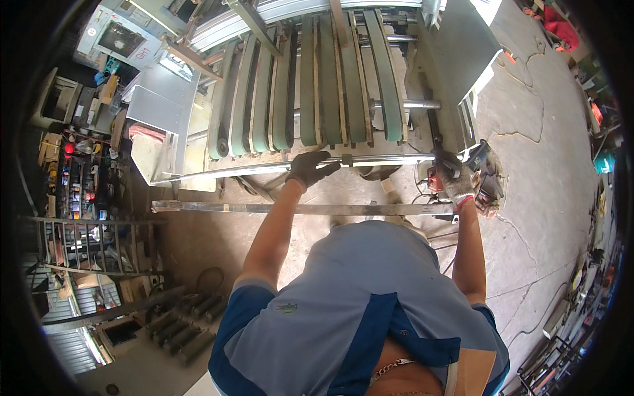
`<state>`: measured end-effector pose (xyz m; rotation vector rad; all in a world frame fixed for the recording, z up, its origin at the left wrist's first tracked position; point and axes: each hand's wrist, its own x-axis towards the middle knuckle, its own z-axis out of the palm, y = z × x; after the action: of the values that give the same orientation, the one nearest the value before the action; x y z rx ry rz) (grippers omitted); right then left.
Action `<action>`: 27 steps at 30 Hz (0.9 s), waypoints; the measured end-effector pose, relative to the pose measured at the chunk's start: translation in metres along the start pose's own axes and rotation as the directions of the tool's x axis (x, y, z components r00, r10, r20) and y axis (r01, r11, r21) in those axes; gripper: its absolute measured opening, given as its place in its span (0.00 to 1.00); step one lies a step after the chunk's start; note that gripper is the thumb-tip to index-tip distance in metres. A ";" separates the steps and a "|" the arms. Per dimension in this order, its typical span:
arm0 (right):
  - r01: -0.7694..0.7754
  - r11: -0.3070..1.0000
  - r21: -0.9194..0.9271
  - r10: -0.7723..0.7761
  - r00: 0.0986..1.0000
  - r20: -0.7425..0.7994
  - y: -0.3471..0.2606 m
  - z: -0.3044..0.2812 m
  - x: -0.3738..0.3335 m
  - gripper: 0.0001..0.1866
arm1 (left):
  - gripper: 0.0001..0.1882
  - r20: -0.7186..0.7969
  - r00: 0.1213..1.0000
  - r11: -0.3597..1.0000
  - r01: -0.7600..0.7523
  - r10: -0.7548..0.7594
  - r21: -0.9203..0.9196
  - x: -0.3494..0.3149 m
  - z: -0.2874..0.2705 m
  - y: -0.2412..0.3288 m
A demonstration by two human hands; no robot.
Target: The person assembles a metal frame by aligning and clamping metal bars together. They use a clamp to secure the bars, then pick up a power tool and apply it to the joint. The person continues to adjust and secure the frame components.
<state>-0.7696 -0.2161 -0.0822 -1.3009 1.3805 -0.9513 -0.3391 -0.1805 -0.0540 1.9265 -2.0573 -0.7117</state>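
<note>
A long shiny metal shaft [238, 171] spans the front of a machine with several green belts [323, 79]. A small dark collar [347, 160] sits on the shaft near its middle. My left hand [309, 169], in a dark glove, is closed around the shaft left of the collar, with finger and thumb along its two sides. At the shaft's right end, by the machine's side plate [456, 46], is my right hand [454, 177] in a grey and dark glove. Its fingers curl over the shaft end and partly hide it.
A flat metal bar [317, 209] crosses between my body and the shaft. Below my right hand is a cluttered stand with a red part [434, 179]. Shelves of tools [82, 171] and a metal rail frame [99, 245] stand left. Cables [528, 135] lie on the floor at right.
</note>
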 end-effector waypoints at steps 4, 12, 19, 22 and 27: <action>-0.069 0.983 -0.172 0.061 0.997 -0.049 -0.023 0.003 0.014 0.20 | 0.35 -0.056 0.997 0.997 -0.047 0.050 0.054 -0.007 -0.006 0.000; -0.036 0.945 -0.325 -0.005 0.992 -0.123 0.003 0.015 0.061 0.16 | 0.33 0.096 0.993 0.995 0.054 -0.062 0.086 0.021 0.025 0.037; -0.193 0.828 -0.526 0.146 0.981 -0.130 -0.025 0.015 0.066 0.31 | 0.32 0.121 0.992 0.992 0.020 -0.036 0.127 0.022 0.023 0.038; -0.115 0.867 -0.484 0.067 0.991 -0.117 -0.040 0.021 0.055 0.31 | 0.32 0.149 0.988 0.996 0.014 -0.028 0.087 0.022 0.015 0.041; 0.134 0.866 -0.482 -0.174 0.984 -0.039 -0.024 0.018 0.038 0.30 | 0.31 0.396 0.918 1.000 0.029 -0.024 -0.008 0.026 -0.002 0.037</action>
<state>-0.7449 -0.2554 -0.0679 -1.7812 1.6620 -0.7976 -0.3731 -0.2059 -0.0381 1.9299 -2.2416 -1.2064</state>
